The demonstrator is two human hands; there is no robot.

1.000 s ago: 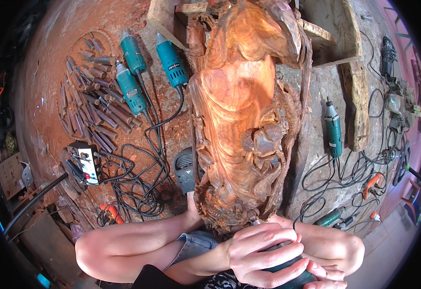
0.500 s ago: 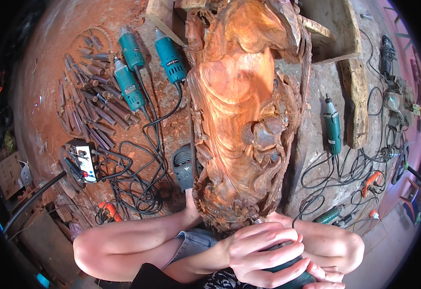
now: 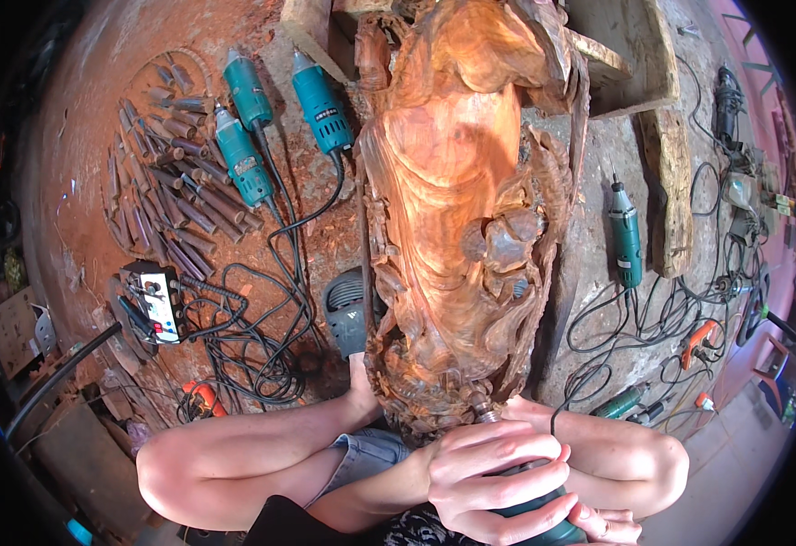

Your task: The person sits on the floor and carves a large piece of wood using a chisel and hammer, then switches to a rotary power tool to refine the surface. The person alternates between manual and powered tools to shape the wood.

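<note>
Between my crossed legs lies a large carved wooden piece (image 3: 448, 200), reddish-brown, with a smooth hollowed middle and knotted, layered edges. My left hand (image 3: 498, 478) is wrapped over a green die grinder (image 3: 544, 517). The grinder's metal nose (image 3: 483, 407) points at the carving's near end; whether the bit touches the wood I cannot tell. At the grinder's rear, by the lower edge of the view, the curled fingers of my right hand (image 3: 605, 523) press against its body. Much of that hand is out of view.
Several green die grinders (image 3: 243, 164) with tangled black cords lie left, near a pile of carving bits (image 3: 171, 182) and a white-faced control box (image 3: 154, 302). Another grinder (image 3: 626, 237) lies right, beside a timber block (image 3: 669, 196). A wooden frame (image 3: 630, 59) stands behind the carving.
Both hands and the grinder have shifted very slightly left. The hold on the grinder looks the same, and the carving stays in place.
</note>
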